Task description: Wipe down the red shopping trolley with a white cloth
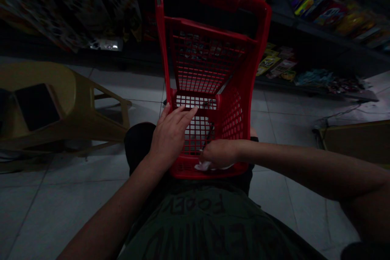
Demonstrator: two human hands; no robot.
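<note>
plastic chair: on the floor, well left of left hand
left hand: open, fingers flat on the basket's near-left mesh
red shopping basket: on lap, long axis running away from both hands
right hand: fist closed on white cloth, at near rim

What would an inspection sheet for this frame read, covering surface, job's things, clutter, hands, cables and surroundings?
Surface: pale tiled floor; the basket rests on the seated person's lap.
Job's things: red plastic basket, tipped on end with its open side toward the camera; white cloth at its near rim.
Clutter: tan plastic chair at left; flat brown board at right.
Hands: left hand open, flat on the basket's mesh; right hand closed on the cloth, against the rim.
Cables: one thin cable on the floor at right.
Surroundings: dim shop shelves with coloured packets.
</note>
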